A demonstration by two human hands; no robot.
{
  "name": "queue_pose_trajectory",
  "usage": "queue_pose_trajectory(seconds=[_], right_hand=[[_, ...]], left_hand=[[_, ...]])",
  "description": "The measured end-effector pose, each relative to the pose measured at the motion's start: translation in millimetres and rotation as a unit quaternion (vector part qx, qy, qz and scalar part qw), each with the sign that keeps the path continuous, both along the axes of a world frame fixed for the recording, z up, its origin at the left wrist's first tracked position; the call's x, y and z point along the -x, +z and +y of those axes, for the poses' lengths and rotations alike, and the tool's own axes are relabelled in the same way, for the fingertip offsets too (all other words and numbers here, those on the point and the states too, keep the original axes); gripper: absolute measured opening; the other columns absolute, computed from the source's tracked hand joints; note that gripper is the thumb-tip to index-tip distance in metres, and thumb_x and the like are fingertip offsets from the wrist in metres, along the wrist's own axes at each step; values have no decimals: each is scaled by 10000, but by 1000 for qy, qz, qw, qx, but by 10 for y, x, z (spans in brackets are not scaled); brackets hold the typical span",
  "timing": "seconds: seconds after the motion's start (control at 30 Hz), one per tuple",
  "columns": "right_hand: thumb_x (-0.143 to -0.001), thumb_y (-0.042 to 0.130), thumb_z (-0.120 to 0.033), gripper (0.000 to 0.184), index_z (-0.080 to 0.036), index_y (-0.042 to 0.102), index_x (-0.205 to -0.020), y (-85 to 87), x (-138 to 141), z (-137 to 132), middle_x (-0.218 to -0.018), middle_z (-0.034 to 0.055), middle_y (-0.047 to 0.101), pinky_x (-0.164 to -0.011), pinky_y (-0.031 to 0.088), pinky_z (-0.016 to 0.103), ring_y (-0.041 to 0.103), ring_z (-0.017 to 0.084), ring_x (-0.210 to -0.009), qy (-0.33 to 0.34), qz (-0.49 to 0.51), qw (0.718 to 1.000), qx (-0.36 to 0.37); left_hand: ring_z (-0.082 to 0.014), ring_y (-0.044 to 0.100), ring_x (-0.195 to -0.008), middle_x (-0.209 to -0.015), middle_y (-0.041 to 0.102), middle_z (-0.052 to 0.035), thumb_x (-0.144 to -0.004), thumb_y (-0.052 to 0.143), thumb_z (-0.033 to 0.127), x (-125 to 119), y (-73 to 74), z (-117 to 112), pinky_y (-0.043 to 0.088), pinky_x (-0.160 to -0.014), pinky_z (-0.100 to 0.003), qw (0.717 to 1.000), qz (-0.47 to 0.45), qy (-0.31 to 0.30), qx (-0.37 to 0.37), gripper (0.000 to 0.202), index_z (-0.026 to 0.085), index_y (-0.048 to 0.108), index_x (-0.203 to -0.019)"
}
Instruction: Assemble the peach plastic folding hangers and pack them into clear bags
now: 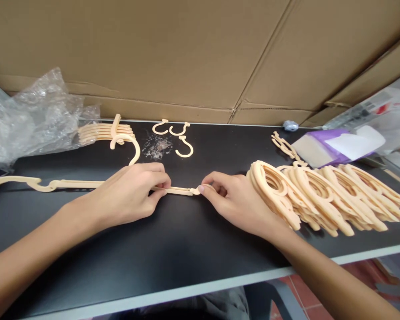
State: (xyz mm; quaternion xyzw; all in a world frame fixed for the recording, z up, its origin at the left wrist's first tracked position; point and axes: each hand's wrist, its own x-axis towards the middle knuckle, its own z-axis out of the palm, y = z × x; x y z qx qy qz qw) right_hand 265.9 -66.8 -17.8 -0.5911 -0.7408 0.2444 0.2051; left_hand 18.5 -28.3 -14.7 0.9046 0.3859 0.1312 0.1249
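A long beige plastic hanger bar (80,184) lies across the black table, with a curved arm piece (13,180) at its left end. My left hand (133,191) is closed around the bar near its right end, thumb and fingertips pinched. At that end a small hook-shaped piece (195,191) meets the bar, and my right hand (231,193) pinches it; my fingers hide most of it. Behind my left hand is a large curved hook (131,149) by stacked beige bars (103,133). Three loose small hooks (186,149) lie farther back.
Stacked beige hanger parts (306,195) cover the table's right side. Behind them are a purple-and-white packet (340,144), small linked pieces (285,146) and a bluish lump (290,126). Crumpled clear plastic (36,115) lies left. Pale shavings (157,146) sit near the cardboard wall (153,53).
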Motion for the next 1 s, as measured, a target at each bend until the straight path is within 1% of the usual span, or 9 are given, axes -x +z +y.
queue_pose_trajectory(seconds=[0.13,0.3,0.43,0.57,0.7,0.83,0.93,1.0], right_hand=[[-946,590,-321,177,-236,730,-881,10,16,9,-637,-43,670,-569,332,267,553,126,-574,2,19,1000,17],[-931,608,-318,180,-226,747,-862,21,12,17,-652,-33,686,-569,368,266,584,129,-595,3,46,998,48],[-923,619,-325,183,-223,754,-851,9,4,31,-667,-26,695,-570,380,268,588,131,-606,3,55,997,48],[-921,624,-336,197,-217,755,-832,3,-4,31,-676,-12,704,-565,381,270,600,139,-615,10,54,998,44],[-928,626,-354,214,-217,742,-812,32,-6,29,-688,-12,716,-562,373,268,608,136,-608,18,34,998,44],[-937,615,-346,214,-221,726,-802,63,4,28,-676,-15,713,-564,353,269,606,139,-601,28,-4,999,27],[-941,602,-331,212,-226,709,-791,53,16,15,-658,-14,699,-553,323,274,595,145,-579,36,-34,999,6],[-951,593,-333,212,-226,697,-799,29,25,-5,-664,-13,699,-550,305,276,591,145,-564,48,-58,997,-23]], left_hand=[[-147,602,-660,-826,665,-11,-912,513,188,13,24,-16,440,-622,-285,1000,8,-6,1,240,237,723,-808],[-149,626,-676,-819,680,-19,-902,510,161,28,16,-33,460,-635,-289,1000,5,-19,5,265,232,743,-798],[-144,638,-681,-807,687,-14,-886,504,144,26,-5,-15,471,-642,-284,1000,-12,-25,1,277,233,749,-793],[-140,614,-634,-760,674,-15,-854,514,146,13,-11,4,450,-594,-281,999,-26,-30,-7,267,226,736,-730],[-148,609,-632,-744,666,-24,-842,501,127,3,-3,-4,446,-592,-285,999,-21,-33,-10,280,219,735,-718],[-155,628,-668,-779,670,-20,-852,502,105,6,-5,-22,455,-623,-293,999,-3,-38,-14,280,221,730,-738],[-159,642,-692,-797,678,-18,-862,503,103,11,-3,-28,465,-651,-298,999,1,-44,-14,279,223,725,-742],[-161,647,-702,-803,683,-23,-868,499,108,12,4,-26,471,-663,-295,999,3,-45,-13,278,220,721,-743]])
